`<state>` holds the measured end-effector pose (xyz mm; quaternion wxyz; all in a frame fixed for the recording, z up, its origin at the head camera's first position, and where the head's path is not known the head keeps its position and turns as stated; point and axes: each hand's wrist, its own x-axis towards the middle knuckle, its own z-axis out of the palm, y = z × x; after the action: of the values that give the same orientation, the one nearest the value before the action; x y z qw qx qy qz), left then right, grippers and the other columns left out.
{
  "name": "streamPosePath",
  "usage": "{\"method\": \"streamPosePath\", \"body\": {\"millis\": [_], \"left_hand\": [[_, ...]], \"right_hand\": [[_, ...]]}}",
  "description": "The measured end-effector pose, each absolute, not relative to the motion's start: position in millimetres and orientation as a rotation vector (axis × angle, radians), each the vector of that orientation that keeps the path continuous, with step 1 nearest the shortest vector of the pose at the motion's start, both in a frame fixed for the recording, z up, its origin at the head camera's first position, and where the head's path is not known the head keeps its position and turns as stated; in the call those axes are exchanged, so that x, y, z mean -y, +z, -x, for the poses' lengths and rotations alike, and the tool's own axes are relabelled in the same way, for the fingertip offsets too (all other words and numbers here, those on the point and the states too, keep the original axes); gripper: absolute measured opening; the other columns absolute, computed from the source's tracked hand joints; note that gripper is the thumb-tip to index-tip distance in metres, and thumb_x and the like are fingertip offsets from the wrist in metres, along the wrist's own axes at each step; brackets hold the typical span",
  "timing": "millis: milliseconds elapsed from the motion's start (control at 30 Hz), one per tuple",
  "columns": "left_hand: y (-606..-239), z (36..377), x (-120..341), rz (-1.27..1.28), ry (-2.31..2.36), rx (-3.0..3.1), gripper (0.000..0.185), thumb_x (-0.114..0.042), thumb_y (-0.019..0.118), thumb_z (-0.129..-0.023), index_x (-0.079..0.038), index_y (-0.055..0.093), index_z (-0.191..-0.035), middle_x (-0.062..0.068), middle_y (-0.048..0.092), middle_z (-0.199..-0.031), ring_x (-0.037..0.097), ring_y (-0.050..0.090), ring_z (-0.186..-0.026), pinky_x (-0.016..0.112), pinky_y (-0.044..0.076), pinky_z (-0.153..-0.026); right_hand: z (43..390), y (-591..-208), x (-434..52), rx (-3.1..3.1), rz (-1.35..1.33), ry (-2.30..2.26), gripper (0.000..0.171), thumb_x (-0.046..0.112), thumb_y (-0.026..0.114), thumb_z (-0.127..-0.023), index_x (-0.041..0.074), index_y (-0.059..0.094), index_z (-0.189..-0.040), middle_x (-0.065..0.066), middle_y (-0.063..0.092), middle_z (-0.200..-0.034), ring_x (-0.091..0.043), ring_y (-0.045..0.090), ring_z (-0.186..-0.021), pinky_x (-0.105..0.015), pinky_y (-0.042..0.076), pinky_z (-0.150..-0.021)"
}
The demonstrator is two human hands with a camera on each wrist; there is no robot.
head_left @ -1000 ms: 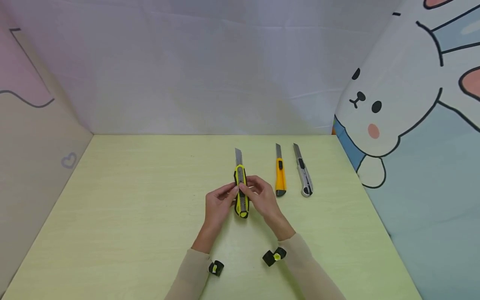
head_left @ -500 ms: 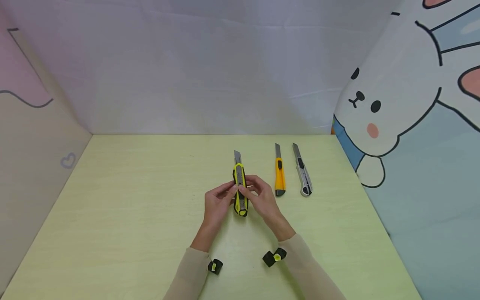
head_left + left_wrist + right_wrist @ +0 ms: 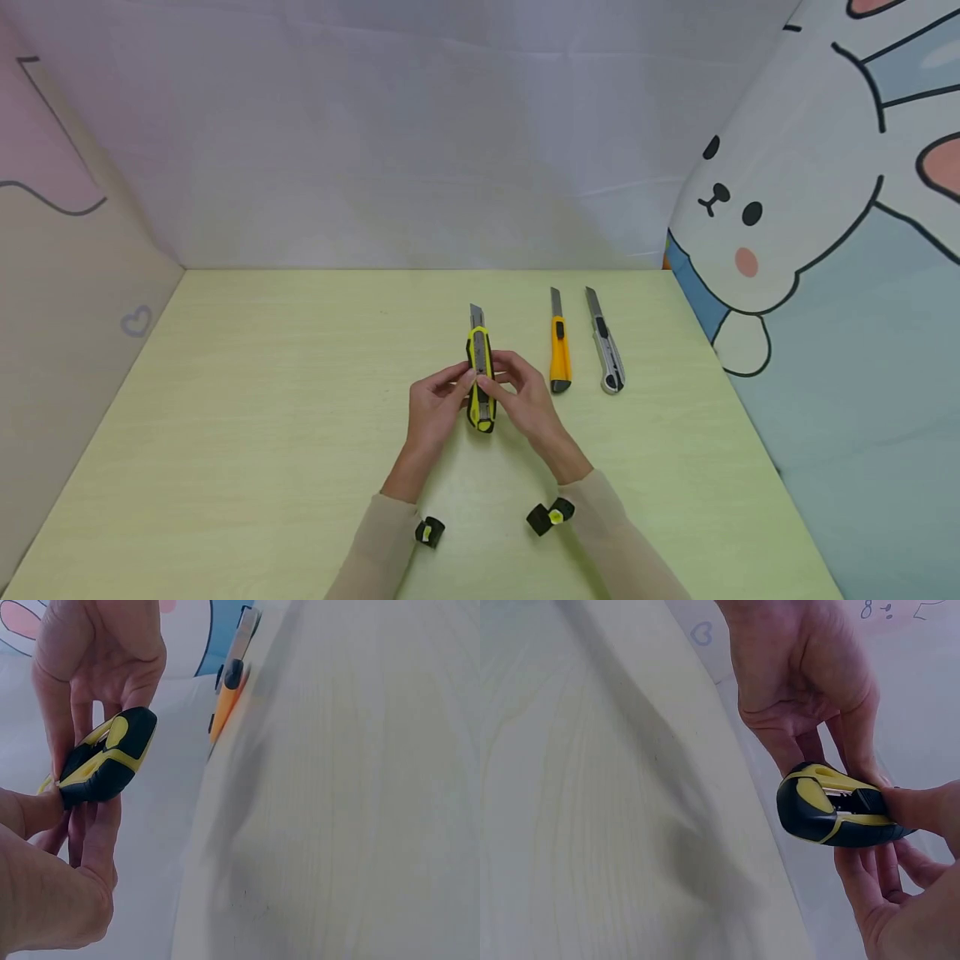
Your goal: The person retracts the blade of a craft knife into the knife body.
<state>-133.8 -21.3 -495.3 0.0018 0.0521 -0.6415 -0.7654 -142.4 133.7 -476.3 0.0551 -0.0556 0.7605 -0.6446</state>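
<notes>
Yellow utility knife [image 3: 481, 375] is pinched in both hands' grip, left hand [image 3: 432, 409] and right hand [image 3: 527, 398], blade tip out; orange knife [image 3: 559, 349] and silver knife [image 3: 607, 346] lie untouched toward the desk's [image 3: 262, 400] far right corner.

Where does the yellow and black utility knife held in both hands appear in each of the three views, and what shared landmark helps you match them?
Head: yellow and black utility knife at centre, blade pointing away.
Left wrist: left of centre, butt end toward the camera.
Right wrist: right of centre, butt end showing.
Shared landmark: the pale green table, also in the left wrist and right wrist views.
</notes>
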Motion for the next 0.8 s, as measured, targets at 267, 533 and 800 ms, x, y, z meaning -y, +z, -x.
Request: {"method": "streamPosePath", "body": {"millis": [267,533,800], "left_hand": [[-494.3,134.9,21.7,-0.134,-2.405,2.013,0.029,-0.011,0.073,-0.097,0.004,0.072,-0.122,0.017,0.070,-0.105,0.014,0.066,-0.080,0.029,0.062,-0.076],[-493.4,134.8,21.4,-0.135,-2.420,1.996,0.029,-0.009,0.073,-0.097,0.006,0.072,-0.122,0.016,0.070,-0.103,0.012,0.067,-0.079,0.029,0.062,-0.075],[-493.6,133.5,22.0,-0.128,-2.426,1.989,0.029,-0.009,0.073,-0.096,0.006,0.072,-0.121,0.016,0.070,-0.102,0.011,0.068,-0.079,0.029,0.062,-0.075]], "right_hand": [[141.2,-475.7,-136.5,-2.279,0.205,-1.968,0.043,0.014,0.071,-0.099,0.007,0.058,-0.139,-0.012,0.062,-0.132,-0.031,0.059,-0.114,-0.033,0.051,-0.097],[141.6,-476.5,-138.2,-2.265,0.237,-1.970,0.042,0.011,0.070,-0.099,0.006,0.058,-0.139,-0.011,0.062,-0.135,-0.031,0.059,-0.115,-0.032,0.052,-0.096],[142.2,-475.5,-138.0,-2.233,0.225,-1.976,0.042,0.010,0.070,-0.099,0.007,0.058,-0.139,-0.010,0.061,-0.136,-0.030,0.058,-0.116,-0.033,0.051,-0.097]]}}
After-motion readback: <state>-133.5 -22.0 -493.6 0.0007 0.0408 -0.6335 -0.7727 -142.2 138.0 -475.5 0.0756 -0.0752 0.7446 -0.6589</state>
